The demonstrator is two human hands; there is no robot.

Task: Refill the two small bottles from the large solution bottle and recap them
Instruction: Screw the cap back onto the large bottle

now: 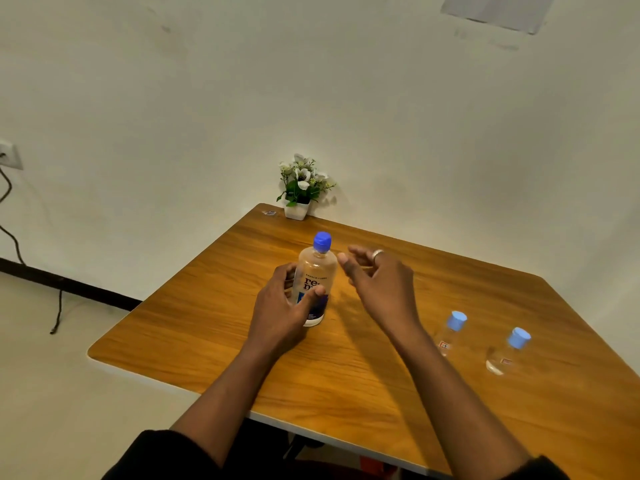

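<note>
Head view: left hand (282, 306) grips the tall clear large solution bottle (317, 268), steadying it upright mid wooden counter (207, 323). My guess is that's so the right hand (377, 282), loose and empty beside its blue screw cap (322, 241), can uncap it. Left small clear bottle (452, 332) and right small clear bottle (507, 351) stand off right, light-blue caps on.

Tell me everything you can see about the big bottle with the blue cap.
The large bottle is clear plastic, its blue cap on, with a partly blue label in dark lettering. It stands upright on the wooden table. The left hand grips its lower half, thumb across the label; the right hand hovers beside it, not touching.
</note>
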